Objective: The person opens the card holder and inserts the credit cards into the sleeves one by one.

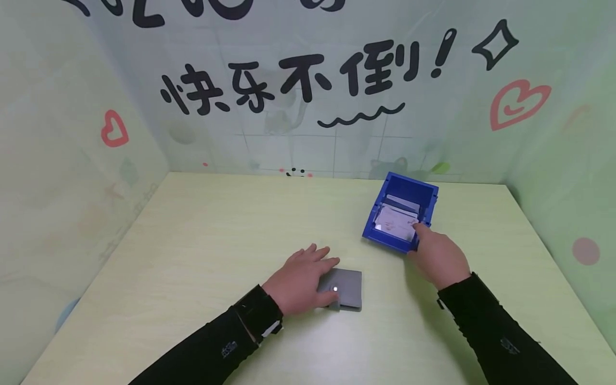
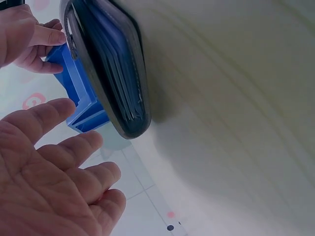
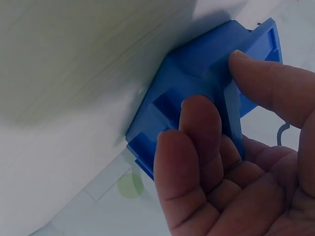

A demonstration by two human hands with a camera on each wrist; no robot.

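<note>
A small grey card wallet with a snap strap lies near the middle of the table. In the left wrist view, its edge shows a stack of thin inner sleeves. My left hand is over the wallet's left side, fingers spread and loosely bent, the thumb by the snap. Farther back on the right, my right hand grips the near right wall of a blue plastic box, thumb at the rim and fingers against the outside. Pale printed cards lie inside the box.
The pale wooden table is bounded by printed fabric walls at the back, left and right. The box stands close to the back wall.
</note>
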